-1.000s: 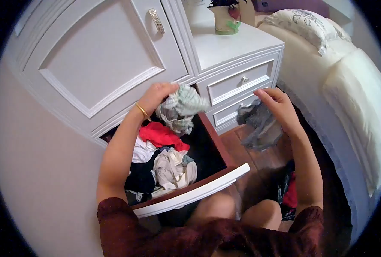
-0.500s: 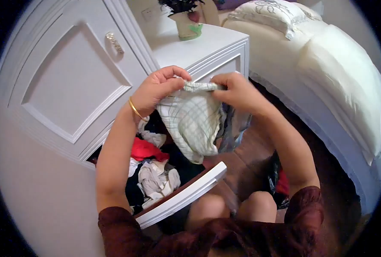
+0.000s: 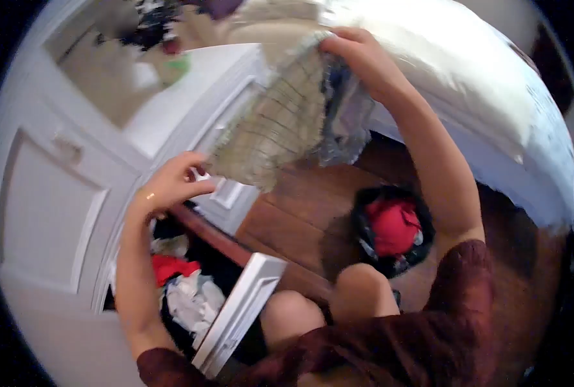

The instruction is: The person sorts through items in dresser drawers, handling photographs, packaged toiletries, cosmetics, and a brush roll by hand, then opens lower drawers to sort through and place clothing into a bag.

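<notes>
My right hand (image 3: 358, 58) is raised near the bed and pinches a pale green-and-white checked garment (image 3: 274, 122) by its upper corner. The garment hangs slanting down to the left, slightly blurred. Close behind it is a crumpled, see-through grey sheet (image 3: 348, 122) that looks like plastic; whether the right hand grips this too is unclear. By the garment's lower left edge, my left hand (image 3: 174, 184) has thumb and fingers apart. Below that hand, a pulled-out drawer (image 3: 238, 309) contains a red cloth (image 3: 171, 269) and whitish clothes (image 3: 193, 300).
A black bag (image 3: 367, 248) with red cloth inside stands on the brown wooden floor (image 3: 287, 206), right of my knees. White cabinets (image 3: 54, 213) line the left, with a dark plant on top. The bed (image 3: 429, 71) fills the upper right.
The view has turned right. My left hand has come off the garment and moved down-left; my right hand has lifted its corner up. The black bag is now fully in view.
</notes>
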`<state>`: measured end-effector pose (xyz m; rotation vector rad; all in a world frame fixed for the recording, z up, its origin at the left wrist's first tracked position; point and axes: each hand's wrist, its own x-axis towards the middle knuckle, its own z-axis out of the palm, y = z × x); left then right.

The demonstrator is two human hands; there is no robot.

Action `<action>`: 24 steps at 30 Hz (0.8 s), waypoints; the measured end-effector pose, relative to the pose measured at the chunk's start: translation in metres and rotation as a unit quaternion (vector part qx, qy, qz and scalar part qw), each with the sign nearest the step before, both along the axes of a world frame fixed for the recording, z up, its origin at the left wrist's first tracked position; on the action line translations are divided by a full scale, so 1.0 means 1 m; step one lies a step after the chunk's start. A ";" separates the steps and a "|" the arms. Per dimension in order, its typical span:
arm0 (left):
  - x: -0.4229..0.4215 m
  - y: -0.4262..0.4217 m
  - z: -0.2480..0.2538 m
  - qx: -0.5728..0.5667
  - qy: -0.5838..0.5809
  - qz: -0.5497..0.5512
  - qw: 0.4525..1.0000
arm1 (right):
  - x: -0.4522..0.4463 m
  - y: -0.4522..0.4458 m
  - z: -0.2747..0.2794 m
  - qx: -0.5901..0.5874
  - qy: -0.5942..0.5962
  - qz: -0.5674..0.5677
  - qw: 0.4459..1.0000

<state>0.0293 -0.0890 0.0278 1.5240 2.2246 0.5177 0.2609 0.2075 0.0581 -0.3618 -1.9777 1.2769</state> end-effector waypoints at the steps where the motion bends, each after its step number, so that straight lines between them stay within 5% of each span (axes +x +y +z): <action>1: 0.005 0.000 -0.004 0.031 -0.101 0.030 0.994 | 0.016 -0.001 0.001 0.000 0.009 -0.005 1.000; 4: 0.043 0.012 0.007 0.117 -0.272 -0.023 0.955 | 0.058 -0.006 -0.001 -0.094 0.042 0.082 0.991; 13: 0.053 0.021 -0.017 0.085 -0.186 -0.019 0.979 | 0.174 -0.010 -0.081 -0.364 0.058 0.159 0.916; 19: 0.041 0.001 -0.024 0.072 -0.151 0.000 0.986 | 0.205 -0.013 -0.151 -0.231 -0.143 -0.007 0.962; 21: 0.028 -0.014 -0.029 0.063 -0.142 0.013 0.988 | 0.208 -0.014 -0.176 0.029 -0.264 -0.015 0.964; 24: 0.006 -0.043 -0.036 0.088 -0.099 0.027 0.991 | 0.208 -0.027 -0.246 0.311 -0.346 -0.023 0.885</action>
